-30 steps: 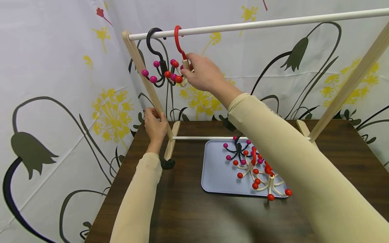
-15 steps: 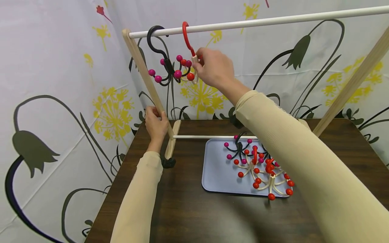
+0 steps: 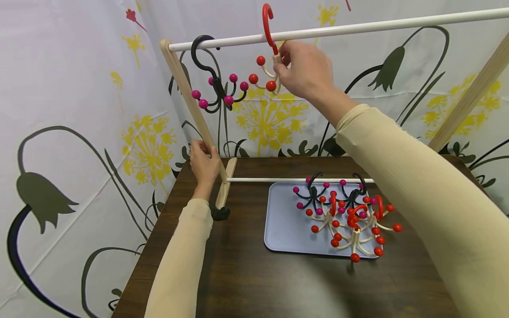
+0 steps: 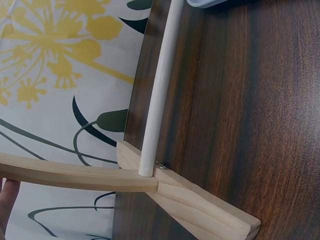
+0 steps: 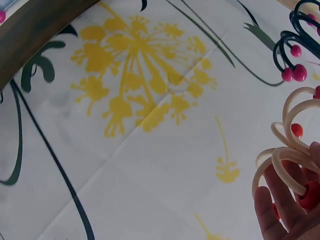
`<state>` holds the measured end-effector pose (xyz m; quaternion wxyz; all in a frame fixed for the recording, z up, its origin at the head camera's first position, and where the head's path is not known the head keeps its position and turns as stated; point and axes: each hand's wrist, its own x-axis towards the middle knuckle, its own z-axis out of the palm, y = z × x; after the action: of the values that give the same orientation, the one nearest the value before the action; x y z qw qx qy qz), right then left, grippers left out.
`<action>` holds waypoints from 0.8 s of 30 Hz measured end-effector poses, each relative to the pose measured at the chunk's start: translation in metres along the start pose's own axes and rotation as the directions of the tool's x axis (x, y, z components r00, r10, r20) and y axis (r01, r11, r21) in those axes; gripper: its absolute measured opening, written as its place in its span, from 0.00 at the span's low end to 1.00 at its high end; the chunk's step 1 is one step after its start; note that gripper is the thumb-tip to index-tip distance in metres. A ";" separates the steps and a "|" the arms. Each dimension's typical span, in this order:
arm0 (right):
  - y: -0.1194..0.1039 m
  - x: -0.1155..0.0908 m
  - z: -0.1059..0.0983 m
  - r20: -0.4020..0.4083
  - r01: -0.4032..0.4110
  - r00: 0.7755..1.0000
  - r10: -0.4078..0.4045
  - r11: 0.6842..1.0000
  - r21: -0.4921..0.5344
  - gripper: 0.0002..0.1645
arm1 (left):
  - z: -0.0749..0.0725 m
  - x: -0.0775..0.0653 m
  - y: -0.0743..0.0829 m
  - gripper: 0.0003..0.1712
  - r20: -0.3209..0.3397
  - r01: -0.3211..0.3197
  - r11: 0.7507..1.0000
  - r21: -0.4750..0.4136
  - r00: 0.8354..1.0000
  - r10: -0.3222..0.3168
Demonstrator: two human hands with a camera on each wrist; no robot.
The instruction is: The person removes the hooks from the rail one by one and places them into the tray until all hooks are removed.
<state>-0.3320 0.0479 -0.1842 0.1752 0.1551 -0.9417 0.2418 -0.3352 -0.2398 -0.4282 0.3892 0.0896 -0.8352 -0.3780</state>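
Observation:
In the head view my right hand [image 3: 306,68] pinches the stem of a cream multi-armed hanger [image 3: 275,73] with a red hook and red ball tips. Its hook stands up above the white rail [image 3: 338,30], the hook's end clear of it. The right wrist view shows the cream arms [image 5: 295,150] curling beside the fingers. To the left, a black hanger [image 3: 218,88] with magenta balls hangs tilted from the rail. My left hand [image 3: 204,163] holds the lower part of the rack's left wooden upright [image 3: 188,95]; the left wrist view catches only some fingers [image 4: 7,202].
On the dark wooden table [image 3: 238,274] lies a grey-blue tray [image 3: 280,234]. Several hangers crowd its right side, black ones [image 3: 313,194] behind cream ones [image 3: 355,240]. A thin white crossbar [image 3: 258,179] runs low behind the tray. Patterned cloth [image 3: 79,97] forms the backdrop.
My right hand has moved the cream hanger right along the rail and raised its hook off it. The black hanger, beside it before, now hangs apart. My left hand stays on the upright.

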 end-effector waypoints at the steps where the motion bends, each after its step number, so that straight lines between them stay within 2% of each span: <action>1: 0.003 -0.001 -0.003 -0.002 0.005 1.000 -0.005 1.000 -0.005 0.20 | 0.000 0.000 0.000 0.15 0.001 0.001 1.000 0.000 1.000 -0.001; 8: 0.022 -0.016 -0.015 0.001 0.021 1.000 -0.021 0.999 0.033 0.21 | -0.002 0.000 -0.001 0.15 0.009 0.022 1.000 0.005 1.000 -0.022; 14: 0.042 -0.043 -0.013 -0.064 0.035 0.998 -0.027 0.993 0.115 0.21 | -0.002 0.000 -0.002 0.15 0.007 0.023 1.000 0.008 1.000 -0.023; 19: 0.053 -0.064 0.001 -0.072 0.076 0.995 -0.065 0.982 0.173 0.19 | -0.003 0.002 -0.003 0.15 -0.003 0.019 1.000 0.009 1.000 -0.019; 24: 0.056 -0.082 0.033 -0.027 0.093 0.996 -0.089 0.977 0.192 0.16 | -0.005 0.005 -0.005 0.15 -0.009 0.014 1.000 0.013 1.000 -0.014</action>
<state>-0.2884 0.0945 -0.2667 0.1789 0.2120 -0.9041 0.3252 -0.3358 -0.2477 -0.4269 0.3893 0.0998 -0.8355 -0.3748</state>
